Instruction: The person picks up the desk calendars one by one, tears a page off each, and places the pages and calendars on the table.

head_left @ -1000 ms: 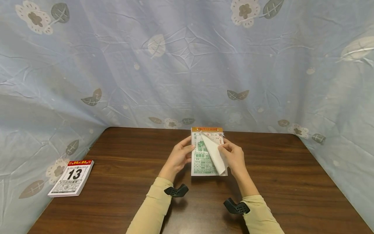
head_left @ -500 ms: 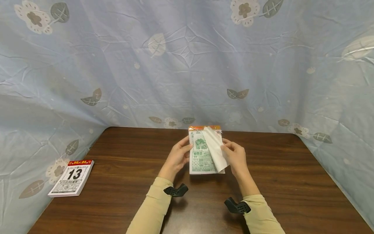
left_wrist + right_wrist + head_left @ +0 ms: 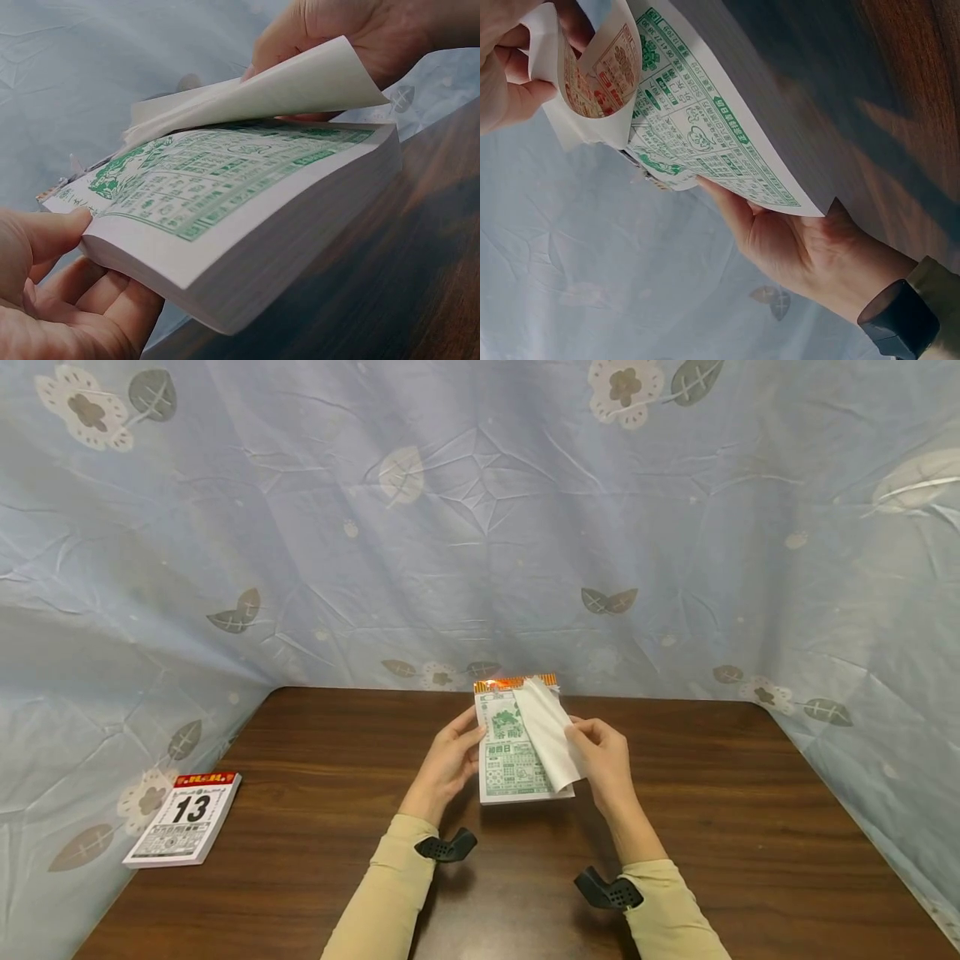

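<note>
The left hand [image 3: 447, 762] grips the tear-off calendar pad [image 3: 510, 760] by its edge, thumb on top and fingers curled beneath, tilted above the tabletop [image 3: 315, 827]. The right hand's [image 3: 604, 758] fingers pinch the top sheet [image 3: 547, 735], peeled up from the green page. Next likely comes a firm tear along the binding. Compared with a second ago, the pad sits higher and the sheet has lifted further.

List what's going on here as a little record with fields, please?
left hand: grips the left edge of the green calendar pad, thumb on top, fingers beneath
right hand: pinches the top sheet, peeled up and curled
pad: thick, tilted up off the table
second pad: flat at table's left edge, shows 13
backdrop: blue flowered cloth
</note>
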